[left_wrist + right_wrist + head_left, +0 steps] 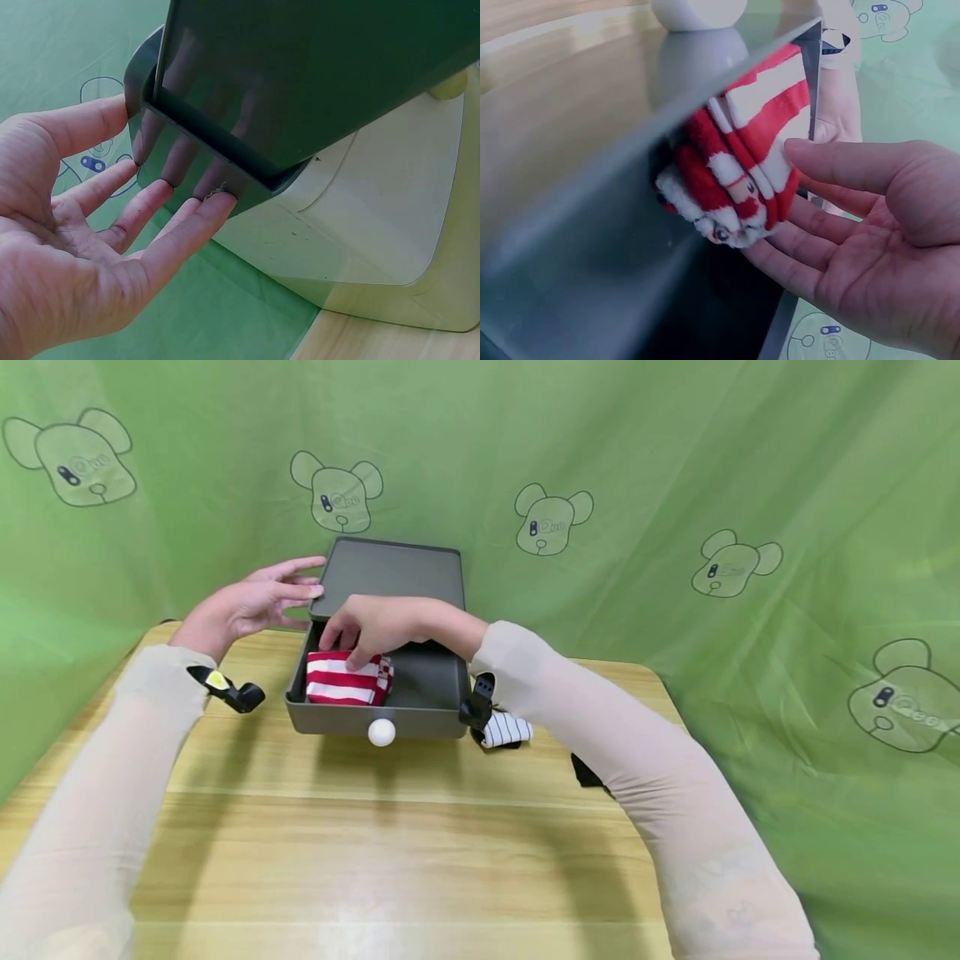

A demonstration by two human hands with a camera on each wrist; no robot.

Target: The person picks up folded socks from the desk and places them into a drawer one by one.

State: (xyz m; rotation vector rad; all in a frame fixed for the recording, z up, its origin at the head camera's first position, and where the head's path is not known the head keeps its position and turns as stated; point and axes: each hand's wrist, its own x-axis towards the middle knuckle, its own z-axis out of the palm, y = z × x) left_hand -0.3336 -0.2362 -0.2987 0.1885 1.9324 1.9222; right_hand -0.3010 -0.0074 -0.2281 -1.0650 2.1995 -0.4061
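A dark grey drawer box [397,572] stands on the table, its drawer [427,685] pulled out toward me. At the drawer's left lies a folded red-and-white striped sock [341,681], fuzzy and patterned at its folded end. My right hand [378,622] reaches into the drawer and holds this sock, the thumb on its striped face and the fingers behind it in the right wrist view. Beside the box's left wall is my left hand [262,597], fingers spread and nearly straight, with fingertips touching the dark casing in the left wrist view.
A white round knob [382,732] sits on the drawer front. Right of the drawer lies a folded white sock with black stripes [506,729], partly behind the wrist camera. A black item [587,772] shows beside my right sleeve. Green cloth [637,460] hangs behind the wooden table [360,860].
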